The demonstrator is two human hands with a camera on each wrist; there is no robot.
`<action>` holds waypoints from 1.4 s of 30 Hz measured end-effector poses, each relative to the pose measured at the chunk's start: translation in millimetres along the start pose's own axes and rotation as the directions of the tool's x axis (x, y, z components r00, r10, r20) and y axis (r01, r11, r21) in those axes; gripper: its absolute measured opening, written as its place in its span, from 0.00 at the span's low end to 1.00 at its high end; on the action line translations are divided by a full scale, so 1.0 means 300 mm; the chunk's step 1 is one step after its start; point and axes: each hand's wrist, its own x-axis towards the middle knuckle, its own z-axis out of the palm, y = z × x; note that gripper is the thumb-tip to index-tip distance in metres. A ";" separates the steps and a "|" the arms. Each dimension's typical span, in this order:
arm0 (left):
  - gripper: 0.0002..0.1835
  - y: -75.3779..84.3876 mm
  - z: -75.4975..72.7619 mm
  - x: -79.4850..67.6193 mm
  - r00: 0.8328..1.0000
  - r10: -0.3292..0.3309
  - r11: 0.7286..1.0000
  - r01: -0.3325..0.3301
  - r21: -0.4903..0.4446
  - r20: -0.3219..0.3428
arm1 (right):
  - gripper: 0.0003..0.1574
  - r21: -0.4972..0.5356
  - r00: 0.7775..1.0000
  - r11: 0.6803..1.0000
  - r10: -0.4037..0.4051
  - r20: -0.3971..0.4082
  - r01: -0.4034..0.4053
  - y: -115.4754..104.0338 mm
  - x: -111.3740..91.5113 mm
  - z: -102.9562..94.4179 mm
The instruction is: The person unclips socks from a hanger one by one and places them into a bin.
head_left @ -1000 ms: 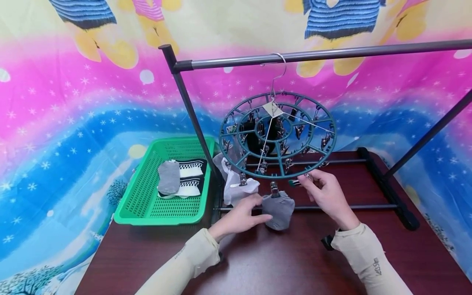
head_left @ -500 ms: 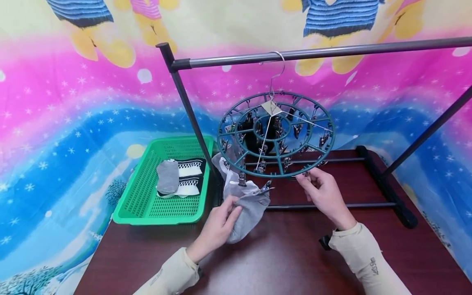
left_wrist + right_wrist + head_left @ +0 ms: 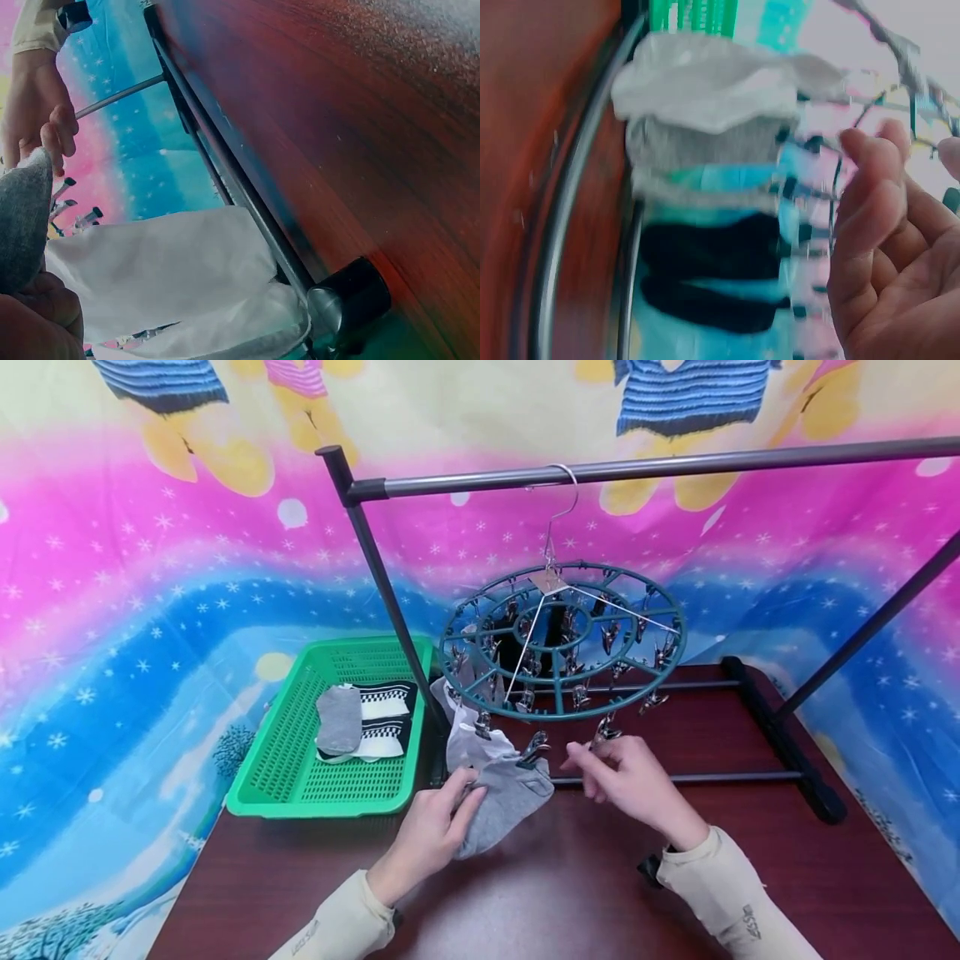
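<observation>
My left hand (image 3: 423,835) pinches the upper edge of a grey sock (image 3: 498,806) between thumb and fingers. A metal clip (image 3: 535,748) on the rim of a round green clip hanger (image 3: 558,714) grips the sock's other upper corner. Just right of the sock, my right hand (image 3: 630,785) has loosely bent fingers, with nothing visible between them in the right wrist view. Another clip (image 3: 604,731) hangs right by its knuckles. Behind the left hand, a white sock (image 3: 465,739) hangs from the hanger. The left wrist view shows the grey sock (image 3: 22,225) close up.
A green basket (image 3: 255,785) at the left holds a grey sock (image 3: 340,718) and black-and-white socks (image 3: 384,739). The hanger hooks over a metal rack's top bar (image 3: 480,483). Black socks (image 3: 712,247) hang farther back. Below lies the dark red table (image 3: 570,893).
My left hand has taken the grey sock's edge and drawn it left. My right hand has let go of a rim clip and moved left and down toward the sock; the hanger has tilted.
</observation>
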 end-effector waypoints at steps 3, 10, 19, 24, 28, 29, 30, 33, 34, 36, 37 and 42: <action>0.06 0.000 -0.005 -0.004 1.000 0.007 1.000 -0.007 0.008 -0.009 | 0.26 0.019 0.996 0.998 -0.055 0.071 0.054 -0.029 0.000 0.035; 0.08 -0.010 -0.014 -0.010 0.999 0.034 0.999 -0.032 0.042 -0.039 | 0.23 0.025 0.993 0.997 -0.079 0.090 0.078 -0.099 0.037 0.089; 0.09 -0.022 -0.019 -0.019 0.996 0.074 0.993 -0.068 0.091 -0.055 | 0.14 0.056 0.993 0.992 -0.118 0.015 0.117 -0.159 0.109 0.146; 0.09 -0.021 -0.024 -0.022 0.996 0.072 0.995 -0.068 0.075 -0.052 | 0.06 0.070 0.988 0.985 -0.153 -0.032 0.155 -0.161 0.123 0.150; 0.10 -0.026 -0.029 -0.026 0.996 0.070 0.995 -0.066 0.075 -0.056 | 0.06 0.091 0.986 0.982 -0.163 -0.038 0.166 -0.155 0.120 0.149; 0.10 -0.028 -0.029 -0.027 0.996 0.072 0.994 -0.068 0.080 -0.058 | 0.06 0.095 0.985 0.981 -0.166 -0.040 0.169 -0.152 0.119 0.148; 0.10 -0.029 -0.029 -0.029 0.996 0.071 0.994 -0.066 0.084 -0.058 | 0.06 0.099 0.985 0.980 -0.168 -0.043 0.171 -0.150 0.118 0.148; 0.10 -0.031 -0.031 -0.030 0.997 0.062 0.995 -0.058 0.075 -0.049 | 0.07 0.108 0.985 0.980 -0.164 -0.059 0.170 -0.142 0.114 0.145; 0.10 -0.032 -0.031 -0.030 0.997 0.058 0.996 -0.055 0.071 -0.046 | 0.07 0.109 0.985 0.980 -0.162 -0.064 0.169 -0.140 0.113 0.145; 0.09 -0.031 -0.033 -0.030 0.998 0.052 0.997 -0.049 0.059 -0.041 | 0.08 0.114 0.985 0.979 -0.160 -0.070 0.167 -0.138 0.112 0.145; 0.09 -0.031 -0.034 -0.030 0.998 0.050 0.997 -0.048 0.056 -0.040 | 0.08 0.114 0.985 0.979 -0.159 -0.073 0.167 -0.136 0.112 0.146; 0.10 -0.029 -0.037 -0.028 0.998 0.051 0.997 -0.049 0.056 -0.040 | 0.07 0.118 0.983 0.977 -0.166 -0.083 0.175 -0.131 0.114 0.150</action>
